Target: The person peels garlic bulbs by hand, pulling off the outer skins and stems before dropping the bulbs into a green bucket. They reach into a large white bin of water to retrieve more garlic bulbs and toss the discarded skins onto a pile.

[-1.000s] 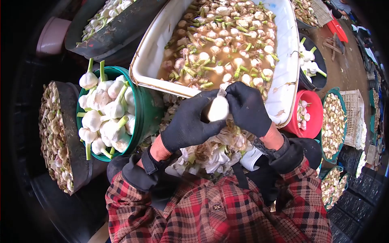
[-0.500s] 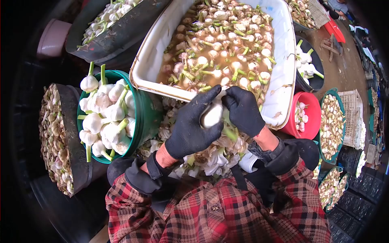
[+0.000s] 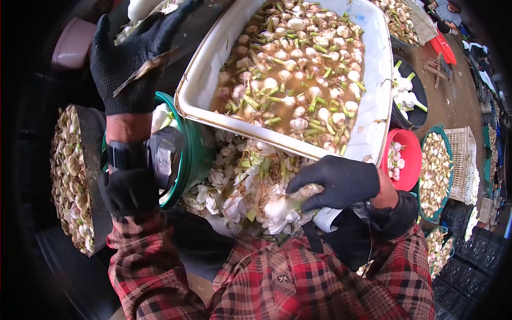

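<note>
My left hand, in a black glove, reaches over the dark bin at the upper left with its fingers spread. A white garlic bulb is just beyond the fingertips, apparently free of them. A dry strip of garlic leaf clings to the back of that glove. My right hand, also gloved, is curled around pale garlic skin above a heap of peeled skins. A blurred whitish piece is below its fingers; I cannot make out its exact form.
A white tub of garlic in brown water stands ahead. Beside my left forearm is a green bucket with cleaned bulbs, partly hidden. At right are a red bowl, a black basin and a crate. Another person is far off.
My hands have come apart. The left has swung up and left to the dark bin and opened, leaving the garlic bulb by its fingertips. The right has lowered over the skins.
</note>
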{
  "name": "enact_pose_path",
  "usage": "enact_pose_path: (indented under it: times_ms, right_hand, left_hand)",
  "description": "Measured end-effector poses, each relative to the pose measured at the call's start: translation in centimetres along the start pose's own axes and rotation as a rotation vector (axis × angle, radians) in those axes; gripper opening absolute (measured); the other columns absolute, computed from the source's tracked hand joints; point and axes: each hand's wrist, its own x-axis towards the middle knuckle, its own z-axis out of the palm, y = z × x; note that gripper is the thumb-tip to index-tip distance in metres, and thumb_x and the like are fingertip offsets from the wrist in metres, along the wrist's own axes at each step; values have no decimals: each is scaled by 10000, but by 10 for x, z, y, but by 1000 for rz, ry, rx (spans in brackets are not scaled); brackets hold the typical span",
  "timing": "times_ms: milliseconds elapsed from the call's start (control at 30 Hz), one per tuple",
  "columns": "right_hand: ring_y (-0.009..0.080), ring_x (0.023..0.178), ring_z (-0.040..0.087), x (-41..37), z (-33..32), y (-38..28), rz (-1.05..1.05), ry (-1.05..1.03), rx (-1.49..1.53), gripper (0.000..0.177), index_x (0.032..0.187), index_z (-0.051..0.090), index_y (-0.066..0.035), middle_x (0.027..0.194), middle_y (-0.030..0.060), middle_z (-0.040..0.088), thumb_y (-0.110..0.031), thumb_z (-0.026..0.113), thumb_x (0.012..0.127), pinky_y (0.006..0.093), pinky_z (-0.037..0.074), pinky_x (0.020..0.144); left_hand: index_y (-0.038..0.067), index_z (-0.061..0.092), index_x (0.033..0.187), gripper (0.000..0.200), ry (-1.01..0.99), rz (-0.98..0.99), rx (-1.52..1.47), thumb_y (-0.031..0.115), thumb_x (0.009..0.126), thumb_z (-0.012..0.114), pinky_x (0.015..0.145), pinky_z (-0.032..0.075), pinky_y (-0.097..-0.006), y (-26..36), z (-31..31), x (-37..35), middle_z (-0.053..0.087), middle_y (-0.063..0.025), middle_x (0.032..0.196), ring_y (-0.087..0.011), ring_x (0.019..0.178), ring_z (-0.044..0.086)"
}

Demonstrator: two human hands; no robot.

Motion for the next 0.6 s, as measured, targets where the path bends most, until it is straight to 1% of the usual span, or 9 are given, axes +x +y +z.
enact_pose_path:
  times_ms: [67,100,133,167,200,233,333,433,600]
  right_hand:
    - [278,853,673,3,-23,0,102,-5,95,364,1092,659,-34,939,149,699,-278,690,823,359,520,769]
    - [238,849,673,6,-40,9,306,3,55,324,1090,664,-38,935,133,703,-234,676,832,348,520,759]
    - [235,810,671,6,-41,47,294,213,-13,286,1074,671,-39,927,132,705,-194,665,833,331,519,749]
    - [252,824,663,11,-51,54,423,329,-186,262,1070,675,-65,919,131,694,-138,646,820,365,519,752]
    - [286,860,644,10,-57,99,256,350,-633,298,1082,672,-112,945,126,659,-88,631,788,416,511,766]
    - [324,905,623,20,-62,104,478,242,-820,345,1080,667,-150,977,115,619,-41,609,758,450,499,775]
    - [303,894,641,36,-70,159,218,47,-1135,253,983,659,-135,988,117,620,-45,581,760,430,510,739]
    - [297,857,651,52,-62,194,462,-34,-1131,179,941,644,-88,928,130,637,-76,577,775,434,517,733]
    - [322,800,657,41,-72,175,338,111,-1076,183,950,638,-34,825,167,655,-101,588,787,444,526,697]
  left_hand:
    - [-89,193,1421,715,-175,-436,-560,379,948,457,1042,413,-453,5,6,14,318,-324,1426,-380,1301,407]
    - [-90,281,1390,639,250,-310,-263,355,960,440,1067,380,-470,-13,30,-8,322,-318,1428,-413,1306,391]
    - [-91,353,1347,544,318,-265,-132,303,978,422,1025,430,-457,-31,40,-23,344,-288,1430,-431,1285,411]
    - [-72,365,1339,470,240,-360,-223,244,993,397,1001,451,-457,-44,40,-40,369,-269,1420,-431,1253,450]
    - [5,495,1243,436,308,-408,-155,336,965,445,927,488,-452,-60,59,-56,553,-201,1252,-411,1111,564]
    - [3,530,1190,395,361,-573,-194,316,960,462,858,520,-422,-61,68,-62,576,-207,1210,-359,1048,605]
    - [-3,522,1190,310,353,-679,-133,210,969,481,753,535,-356,-82,72,-76,611,-191,1139,-295,948,644]
    - [-1,526,1192,322,388,-751,-21,223,961,506,725,541,-351,-91,75,-78,629,-176,1081,-274,890,658]
    - [-3,500,1225,337,367,-805,7,210,965,505,742,553,-365,-110,71,-88,618,-183,1110,-289,911,661]
